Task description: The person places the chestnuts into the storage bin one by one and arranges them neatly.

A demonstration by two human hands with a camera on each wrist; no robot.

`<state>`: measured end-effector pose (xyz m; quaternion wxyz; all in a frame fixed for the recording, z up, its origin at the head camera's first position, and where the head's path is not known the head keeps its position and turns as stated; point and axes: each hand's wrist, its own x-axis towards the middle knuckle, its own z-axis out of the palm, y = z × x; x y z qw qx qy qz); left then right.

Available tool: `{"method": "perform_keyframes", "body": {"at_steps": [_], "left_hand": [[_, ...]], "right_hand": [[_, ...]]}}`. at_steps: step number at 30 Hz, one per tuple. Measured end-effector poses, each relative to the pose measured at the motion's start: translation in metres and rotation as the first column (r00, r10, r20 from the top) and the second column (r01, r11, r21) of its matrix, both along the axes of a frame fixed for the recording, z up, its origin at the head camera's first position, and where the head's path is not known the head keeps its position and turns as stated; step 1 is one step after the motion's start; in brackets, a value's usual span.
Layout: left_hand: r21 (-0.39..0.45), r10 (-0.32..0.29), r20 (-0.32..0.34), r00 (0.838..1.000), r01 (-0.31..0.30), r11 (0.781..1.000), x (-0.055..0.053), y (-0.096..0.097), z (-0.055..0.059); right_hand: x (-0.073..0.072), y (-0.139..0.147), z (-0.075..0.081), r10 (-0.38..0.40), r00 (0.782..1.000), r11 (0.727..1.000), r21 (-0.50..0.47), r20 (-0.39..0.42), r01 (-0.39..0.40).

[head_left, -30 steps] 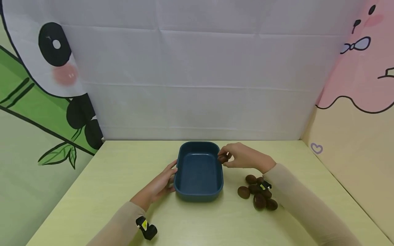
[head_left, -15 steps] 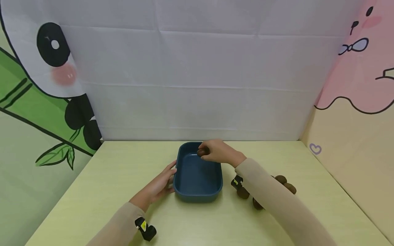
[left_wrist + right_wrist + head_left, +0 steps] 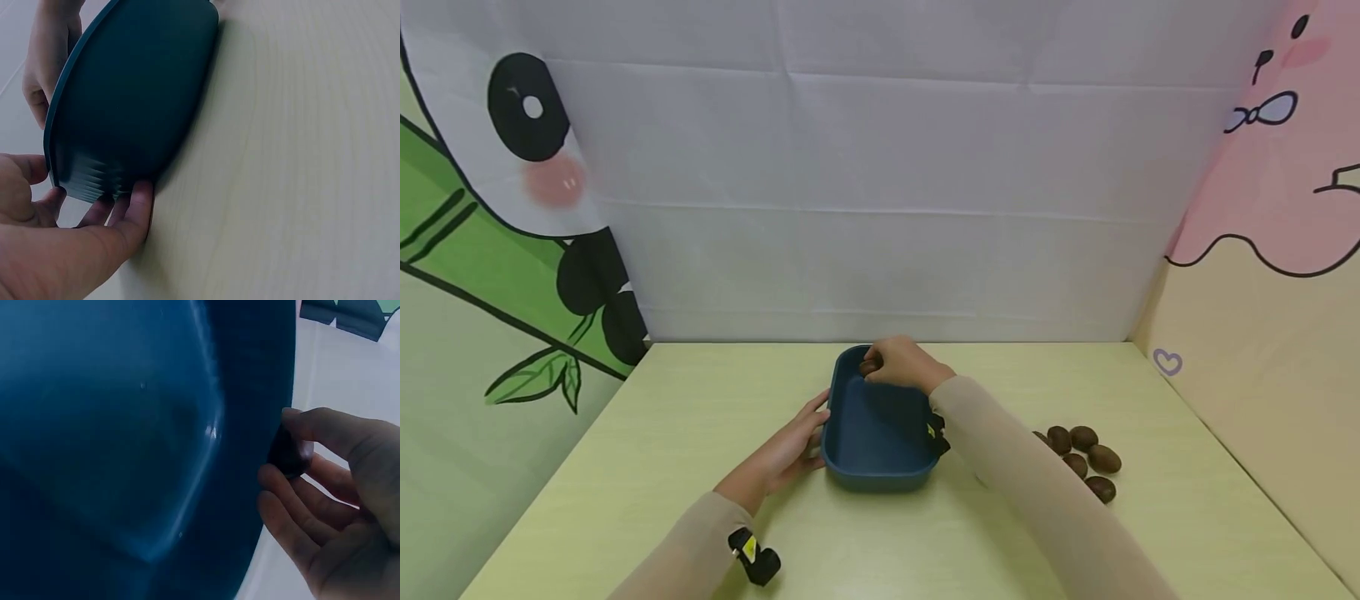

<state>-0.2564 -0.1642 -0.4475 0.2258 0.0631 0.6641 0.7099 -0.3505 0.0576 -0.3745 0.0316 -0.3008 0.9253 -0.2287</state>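
A deep blue rectangular bin (image 3: 880, 433) stands on the table. My left hand (image 3: 784, 454) touches its outer left side, the fingers (image 3: 140, 203) resting against the wall in the left wrist view. Over the bin's far left part, my right hand (image 3: 901, 364) pinches a dark brown, kiwi-like oval (image 3: 870, 367) between thumb and fingers. In the right wrist view this oval (image 3: 290, 453) is beside the inner wall, partly covered by the fingers. Part of the bin's inside is hidden by the right hand and sleeve.
Several similar brown ovals (image 3: 1084, 437) lie loosely grouped on the pale yellow table (image 3: 700, 417) to the right, some hidden behind the right sleeve (image 3: 1037, 475). A white cloth backdrop (image 3: 880, 208) rises behind the table, with printed panels at both sides.
The right hand has moved left with the brown oval, from the bin's right rim to over its far left part. More of the grouped ovals now show. The left hand stays put.
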Motion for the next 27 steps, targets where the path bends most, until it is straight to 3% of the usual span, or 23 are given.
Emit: {"method": "perform_keyframes", "body": {"at_steps": [6, 12, 18, 27], "left_hand": [[0.002, 0.004, -0.003, 1.0, -0.004, 1.0, 0.001, 0.0, 0.001], [0.004, 0.022, 0.006, 1.0, -0.022, 1.0, 0.003, 0.001, 0.002], [0.013, 0.007, -0.001, 1.0, -0.007, 1.0, 0.004, 0.0, 0.002], [0.02, -0.004, -0.005, 1.0, 0.004, 1.0, 0.004, -0.001, 0.001]], "right_hand": [[-0.003, -0.015, -0.008, -0.028, 1.0, 1.0, 0.01, 0.008, 0.028], [-0.004, -0.022, -0.021, -0.13, 0.991, 0.991, -0.014, 0.034, 0.131], [-0.006, -0.024, -0.039, -0.216, 0.973, 0.976, 0.02, 0.078, 0.215], [-0.007, -0.027, -0.048, -0.249, 0.967, 0.968, -0.01, 0.051, 0.25]]}}
